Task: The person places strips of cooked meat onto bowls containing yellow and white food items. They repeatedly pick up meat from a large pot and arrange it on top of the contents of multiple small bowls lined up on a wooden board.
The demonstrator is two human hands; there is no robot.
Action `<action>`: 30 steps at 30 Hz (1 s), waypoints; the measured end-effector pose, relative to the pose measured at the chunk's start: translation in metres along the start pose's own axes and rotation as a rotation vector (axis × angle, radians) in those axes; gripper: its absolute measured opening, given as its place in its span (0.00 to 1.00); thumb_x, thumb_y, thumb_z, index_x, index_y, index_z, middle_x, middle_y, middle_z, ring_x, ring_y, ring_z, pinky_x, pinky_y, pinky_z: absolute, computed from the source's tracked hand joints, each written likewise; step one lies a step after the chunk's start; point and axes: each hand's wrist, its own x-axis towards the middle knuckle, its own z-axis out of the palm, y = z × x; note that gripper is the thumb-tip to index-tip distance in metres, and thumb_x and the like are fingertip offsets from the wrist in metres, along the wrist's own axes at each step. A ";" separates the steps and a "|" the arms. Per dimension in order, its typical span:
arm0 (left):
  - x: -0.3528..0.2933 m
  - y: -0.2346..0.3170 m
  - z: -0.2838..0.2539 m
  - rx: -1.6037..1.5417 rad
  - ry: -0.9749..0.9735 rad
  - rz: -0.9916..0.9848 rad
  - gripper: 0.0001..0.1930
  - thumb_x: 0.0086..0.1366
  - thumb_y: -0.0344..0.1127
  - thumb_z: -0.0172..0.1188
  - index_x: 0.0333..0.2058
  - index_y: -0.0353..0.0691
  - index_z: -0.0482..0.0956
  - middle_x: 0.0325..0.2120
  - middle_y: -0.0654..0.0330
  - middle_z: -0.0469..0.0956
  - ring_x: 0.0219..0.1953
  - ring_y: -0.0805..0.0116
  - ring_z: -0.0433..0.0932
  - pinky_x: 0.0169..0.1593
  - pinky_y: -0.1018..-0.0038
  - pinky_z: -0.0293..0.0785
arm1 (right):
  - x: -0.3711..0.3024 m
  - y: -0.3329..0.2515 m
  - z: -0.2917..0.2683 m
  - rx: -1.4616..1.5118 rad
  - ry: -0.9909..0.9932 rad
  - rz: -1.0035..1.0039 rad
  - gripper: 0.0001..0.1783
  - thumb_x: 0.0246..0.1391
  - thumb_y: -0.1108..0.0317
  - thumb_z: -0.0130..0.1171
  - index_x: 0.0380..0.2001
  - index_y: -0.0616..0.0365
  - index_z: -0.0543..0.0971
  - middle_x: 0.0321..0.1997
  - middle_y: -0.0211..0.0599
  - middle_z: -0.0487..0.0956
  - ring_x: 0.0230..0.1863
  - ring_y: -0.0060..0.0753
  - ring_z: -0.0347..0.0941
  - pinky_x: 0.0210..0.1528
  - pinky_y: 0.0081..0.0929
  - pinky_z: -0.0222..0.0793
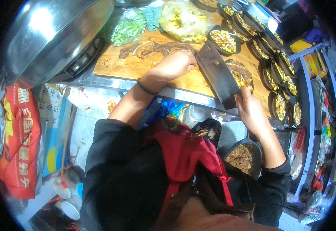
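My right hand (249,109) grips the handle of a broad, dark-bladed cleaver (216,73). Its blade slants up and left over the wooden cutting board (116,66). Just left of the blade is my left hand (178,62), fingers curled together and pointing at the steel; whatever lies under the fingertips is hidden. Behind that hand, a long strip of browned, cooked meat (146,49) stretches across the board. Right of the blade sits a dark bowl with sliced meat (238,69) on top, partly covered by the cleaver. Another bowl of pale and yellow strips (223,40) stands beyond it.
Several filled dark bowls (270,77) crowd the board's right side. Bags of green vegetables (128,29) and yellow pieces (185,21) lie at the back. A large shiny metal vessel (56,34) stands left. Below the counter is a pot of brown food (241,159). Shelving (310,115) stands right.
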 end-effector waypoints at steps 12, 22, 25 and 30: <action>0.005 -0.006 -0.002 -0.151 -0.032 0.099 0.07 0.53 0.30 0.58 0.31 0.38 0.82 0.30 0.52 0.80 0.36 0.54 0.78 0.44 0.64 0.73 | 0.071 -0.004 0.022 -0.050 -0.161 -0.087 0.11 0.56 0.70 0.48 0.34 0.69 0.63 0.28 0.65 0.73 0.36 0.66 0.71 0.38 0.49 0.66; -0.032 0.024 -0.058 0.342 -0.178 -0.311 0.15 0.50 0.38 0.62 0.37 0.39 0.77 0.37 0.51 0.75 0.43 0.52 0.74 0.45 0.62 0.72 | 0.011 0.023 -0.025 0.266 0.109 0.103 0.09 0.61 0.67 0.50 0.38 0.61 0.67 0.19 0.31 0.68 0.16 0.21 0.65 0.17 0.24 0.62; -0.034 0.023 -0.062 0.321 -0.197 -0.352 0.14 0.48 0.38 0.63 0.32 0.38 0.75 0.32 0.52 0.75 0.39 0.52 0.75 0.42 0.61 0.72 | -0.004 0.060 -0.046 0.198 0.271 0.259 0.11 0.58 0.67 0.53 0.42 0.60 0.71 0.29 0.50 0.77 0.32 0.47 0.77 0.33 0.36 0.70; -0.021 0.013 -0.060 -0.201 -0.105 -0.483 0.10 0.50 0.33 0.63 0.28 0.38 0.71 0.20 0.60 0.72 0.25 0.66 0.73 0.31 0.72 0.69 | 0.008 0.148 -0.020 -0.182 0.519 0.081 0.15 0.53 0.70 0.55 0.45 0.55 0.71 0.38 0.49 0.77 0.35 0.55 0.75 0.36 0.41 0.71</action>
